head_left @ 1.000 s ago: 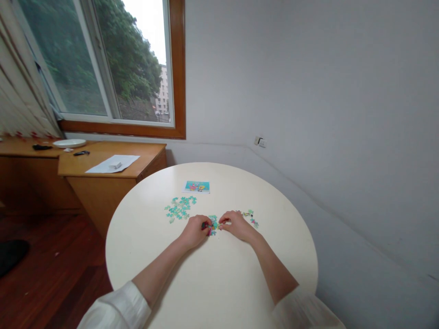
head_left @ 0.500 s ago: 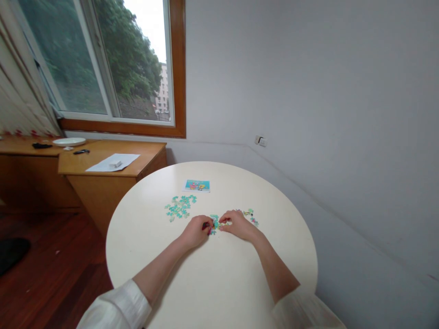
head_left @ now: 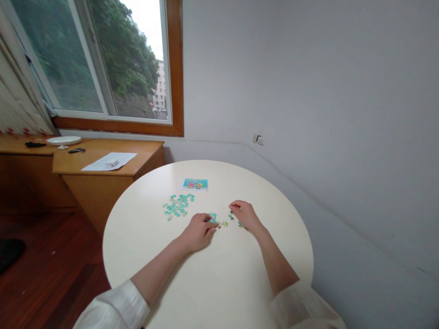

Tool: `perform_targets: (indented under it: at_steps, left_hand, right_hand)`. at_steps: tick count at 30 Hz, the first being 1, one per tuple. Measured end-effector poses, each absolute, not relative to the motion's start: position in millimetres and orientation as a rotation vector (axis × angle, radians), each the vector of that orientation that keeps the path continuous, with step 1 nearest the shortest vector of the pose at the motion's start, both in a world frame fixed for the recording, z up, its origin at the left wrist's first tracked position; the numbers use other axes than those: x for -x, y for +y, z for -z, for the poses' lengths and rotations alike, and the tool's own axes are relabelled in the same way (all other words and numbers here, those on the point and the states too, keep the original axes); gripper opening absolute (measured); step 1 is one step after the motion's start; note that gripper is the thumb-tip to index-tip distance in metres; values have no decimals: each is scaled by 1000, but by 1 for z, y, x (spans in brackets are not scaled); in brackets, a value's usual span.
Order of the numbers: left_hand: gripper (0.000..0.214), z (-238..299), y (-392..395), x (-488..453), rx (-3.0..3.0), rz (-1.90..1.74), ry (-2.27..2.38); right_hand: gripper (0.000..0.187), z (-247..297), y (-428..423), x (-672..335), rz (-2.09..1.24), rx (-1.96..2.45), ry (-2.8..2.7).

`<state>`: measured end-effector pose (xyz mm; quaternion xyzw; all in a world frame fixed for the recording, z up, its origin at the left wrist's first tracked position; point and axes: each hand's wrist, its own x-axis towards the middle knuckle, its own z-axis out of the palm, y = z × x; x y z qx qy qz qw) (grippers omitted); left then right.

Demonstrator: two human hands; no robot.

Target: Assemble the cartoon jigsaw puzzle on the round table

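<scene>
Both hands are out over the round white table (head_left: pixel 206 283), and the work is all in tiny jigsaw pieces! The left hand (head_left: pixel 198 232) lies low near the middle, fingers bent, forefinger reaching right along the near edge of a small cluster (head_left: pixel 213 217); thumb and forefinger stand slightly parted, though I can't tell whether they grip anything. Over on the right, the right hand (head_left: pixel 245 214) is at the loose pieces (head_left: pixel 231 216), thumb and forefinger close together (whether a piece sits between them, I can't make out). A single yellowish piece (head_left: pixel 225 224) lies between the hands, just right of the left forefinger.

What does this call for? I'd say a light, flat press from the left, enough to stop the cluster sliding on that smooth top, since thin bits like these could part under a sideways shove. For the right, lift by the rims, printed face up, and turn the tabs towards the gaps before pressing straight down. Mind that right palm, too: it partly hides pieces beneath, and a drag could scatter them. On the far side, the picture card (head_left: pixel 195 184) is worth a glance for colours, while the green heap (head_left: pixel 178 206) lies well apart to the left
</scene>
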<state>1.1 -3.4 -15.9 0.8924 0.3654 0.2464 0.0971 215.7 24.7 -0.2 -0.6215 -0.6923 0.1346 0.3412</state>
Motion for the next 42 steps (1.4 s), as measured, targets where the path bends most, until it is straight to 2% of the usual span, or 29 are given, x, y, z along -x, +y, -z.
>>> perform_targets:
  at_steps: [6,12,21,27,36,42]
  left_hand:
    - [30,11,-7,-2,-2717,-629,1087]
    - [32,13,-5,-1,-2680,-655,1083]
    - [34,17,-2,0,-2689,-670,1062]
    - [33,24,2,0,-2646,-734,1087]
    - [33,27,4,0,-2605,-748,1083]
    - [32,30,5,0,-2613,-771,1063]
  right_hand:
    - [16,-1,19,-217,-487,1564,-1999]
    - [20,-5,13,-212,-509,1577,-2223]
    - [20,-3,13,-211,-581,1555,-2171]
    - [11,-7,10,-209,-595,1560,-2204]
    - [12,-10,7,-206,-601,1561,-2206]
    - [13,-16,4,-202,-732,1585,-2129]
